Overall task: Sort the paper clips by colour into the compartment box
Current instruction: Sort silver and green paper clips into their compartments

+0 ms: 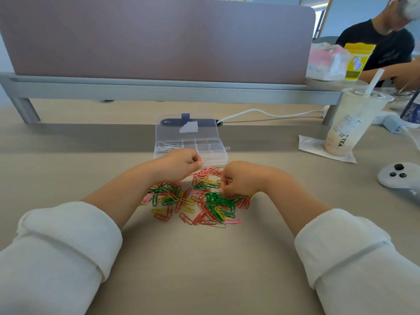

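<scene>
A heap of paper clips (200, 201) in green, red, pink and yellow lies on the table in front of me. Behind it stands a clear compartment box (218, 153) with its lid open; white clips (168, 146) fill its far left compartment. My left hand (179, 164) hovers above the heap's left side, near the box's front edge, fingers curled and pinching a small pale clip. My right hand (238, 180) is over the heap's right side, fingers curled around a silver clip (228, 179).
A cup of milk tea (354, 123) with a straw stands on a napkin at the right. A white controller (400, 176) lies near the right edge. A desk divider (159, 37) and a white cable (268, 113) run behind the box. Another person sits at the far right.
</scene>
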### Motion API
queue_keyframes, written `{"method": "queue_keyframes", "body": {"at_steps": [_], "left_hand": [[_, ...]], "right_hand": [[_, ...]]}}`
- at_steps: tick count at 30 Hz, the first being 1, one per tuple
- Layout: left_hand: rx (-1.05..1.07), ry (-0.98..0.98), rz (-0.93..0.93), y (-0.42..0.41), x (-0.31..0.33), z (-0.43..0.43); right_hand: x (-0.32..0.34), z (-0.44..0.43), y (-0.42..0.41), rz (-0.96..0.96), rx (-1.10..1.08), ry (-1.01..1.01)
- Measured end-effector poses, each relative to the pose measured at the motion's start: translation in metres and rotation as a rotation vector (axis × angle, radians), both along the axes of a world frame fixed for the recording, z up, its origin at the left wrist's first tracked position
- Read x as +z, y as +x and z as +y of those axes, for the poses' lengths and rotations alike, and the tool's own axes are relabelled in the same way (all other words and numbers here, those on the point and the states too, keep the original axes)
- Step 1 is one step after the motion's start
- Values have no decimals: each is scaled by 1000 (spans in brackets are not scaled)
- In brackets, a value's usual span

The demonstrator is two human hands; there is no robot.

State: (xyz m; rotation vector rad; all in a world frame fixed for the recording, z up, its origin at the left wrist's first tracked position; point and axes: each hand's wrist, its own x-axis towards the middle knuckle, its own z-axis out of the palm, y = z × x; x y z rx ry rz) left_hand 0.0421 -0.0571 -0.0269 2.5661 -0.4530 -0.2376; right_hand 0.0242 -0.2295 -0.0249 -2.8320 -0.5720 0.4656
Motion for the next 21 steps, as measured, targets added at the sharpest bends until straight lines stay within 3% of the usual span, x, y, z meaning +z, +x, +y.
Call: {"method": "queue_keyframes", "body": {"at_steps": [6, 15, 21], "left_hand": [[131, -22, -94, 14, 4, 18], [422, 109, -256, 45, 6, 57], [420, 213, -378, 72, -8, 54]], "right_hand": [[10, 11, -1, 37, -7, 188], [-8, 46, 25, 26, 102, 259], [-11, 47, 30, -51, 98, 376]]}}
